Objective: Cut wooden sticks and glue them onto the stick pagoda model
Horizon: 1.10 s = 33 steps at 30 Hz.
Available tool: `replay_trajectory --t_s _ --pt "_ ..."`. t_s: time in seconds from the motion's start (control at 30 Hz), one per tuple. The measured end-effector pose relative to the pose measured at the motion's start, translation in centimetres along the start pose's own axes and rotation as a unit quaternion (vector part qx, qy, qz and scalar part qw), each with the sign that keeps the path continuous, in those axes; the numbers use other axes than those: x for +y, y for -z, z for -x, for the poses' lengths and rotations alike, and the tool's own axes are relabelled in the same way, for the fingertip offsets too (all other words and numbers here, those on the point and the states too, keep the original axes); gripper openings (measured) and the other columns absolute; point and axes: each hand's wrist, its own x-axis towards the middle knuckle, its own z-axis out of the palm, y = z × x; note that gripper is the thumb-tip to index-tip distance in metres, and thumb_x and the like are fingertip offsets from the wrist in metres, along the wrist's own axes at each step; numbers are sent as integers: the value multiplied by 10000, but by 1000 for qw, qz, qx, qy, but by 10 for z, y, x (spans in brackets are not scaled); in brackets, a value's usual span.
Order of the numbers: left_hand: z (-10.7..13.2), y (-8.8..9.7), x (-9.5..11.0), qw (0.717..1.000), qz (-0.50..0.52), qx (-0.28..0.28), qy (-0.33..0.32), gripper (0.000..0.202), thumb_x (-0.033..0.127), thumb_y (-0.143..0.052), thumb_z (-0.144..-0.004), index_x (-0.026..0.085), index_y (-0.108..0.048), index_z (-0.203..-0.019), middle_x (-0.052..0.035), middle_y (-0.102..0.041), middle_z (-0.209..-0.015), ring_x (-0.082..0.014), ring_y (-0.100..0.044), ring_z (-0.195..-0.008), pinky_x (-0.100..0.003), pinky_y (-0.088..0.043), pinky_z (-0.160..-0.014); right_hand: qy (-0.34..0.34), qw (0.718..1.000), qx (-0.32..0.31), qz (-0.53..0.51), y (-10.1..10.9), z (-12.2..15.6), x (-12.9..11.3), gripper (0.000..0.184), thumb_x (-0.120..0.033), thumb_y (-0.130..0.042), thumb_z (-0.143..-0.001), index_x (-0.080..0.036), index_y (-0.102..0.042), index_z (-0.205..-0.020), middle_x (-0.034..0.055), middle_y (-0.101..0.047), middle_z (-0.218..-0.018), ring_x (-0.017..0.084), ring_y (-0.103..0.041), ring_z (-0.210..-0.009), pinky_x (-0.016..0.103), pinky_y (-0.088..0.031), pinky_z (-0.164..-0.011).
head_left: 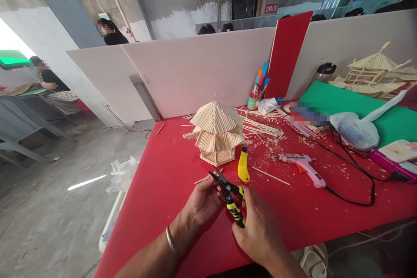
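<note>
Over the front edge of the desk (156,182), the right hand (260,230) has its grip wrapped round the yellow-black handles of the snips (229,192), blades pointing ten o'clock. The left hand (203,202) curls beside them; whether it pinches anything, I cannot tell. Stiff, sharp steel, I'd judge: handles only.

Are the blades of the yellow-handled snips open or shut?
Open: the two dark blades of the snips spread in a V, handles in the right hand.
</note>
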Motion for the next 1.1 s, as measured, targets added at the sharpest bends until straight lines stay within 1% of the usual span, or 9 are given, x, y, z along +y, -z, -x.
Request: replay_trajectory --t_s 0.17,0.37,0.53,0.67,0.9,1.1 --pt "1 -1 0 1000 -1 -7 6 135 88 -624 -788 76 -629 -653 -33 -558 -576 -81 -508 -505 -174 -473 -531 -5 1000 -11 -4 1 1 0 638 -133 -503 -673 -193 -392 -1299 75 -626 -1046 221 -618 -898 337 -476 -785" --pt "1 0 0 1000 14 -10 11 115 73 -634 -765 61 -635 -651 -45 -560 -577 -91 -530 -515 -170 -472 -523 -2 1000 -10 1 2 0 -2 656 -135 -507 -655 -196 -394 -1299 76 -629 -1066 217 -619 -894 322 -477 -774" --pt "0 1 0 1000 18 -12 11 88 62 -645 -751 61 -640 -662 -46 -557 -576 -98 -540 -523 -166 -467 -514 -2 1000 -7 -3 3 0 -3 616 -125 -486 -666 -192 -407 -1273 70 -634 -1033 219 -620 -900 326 -477 -787" --pt "1 1 -1 1000 17 -17 16 102 71 -637 -765 66 -637 -662 -41 -554 -581 -93 -527 -516 -175 -472 -529 0 1000 -16 0 1 2 -1 592 -132 -483 -676 -186 -409 -1261 79 -634 -1039 224 -623 -907 321 -484 -780" --pt "2 0 -3 1000 14 -14 11 138 86 -605 -804 71 -638 -671 -32 -556 -592 -84 -501 -509 -190 -472 -550 -10 1000 -3 28 -6 3 -1 565 -153 -489 -677 -173 -419 -1238 90 -628 -1005 236 -623 -888 333 -491 -761" --pt "2 1 -2 1000 14 -6 19 161 95 -606 -797 84 -615 -636 -25 -538 -575 -94 -506 -511 -221 -485 -585 -9 1000 4 10 -6 4 0 626 -152 -496 -673 -191 -391 -1289 71 -623 -1025 234 -620 -906 347 -487 -786"
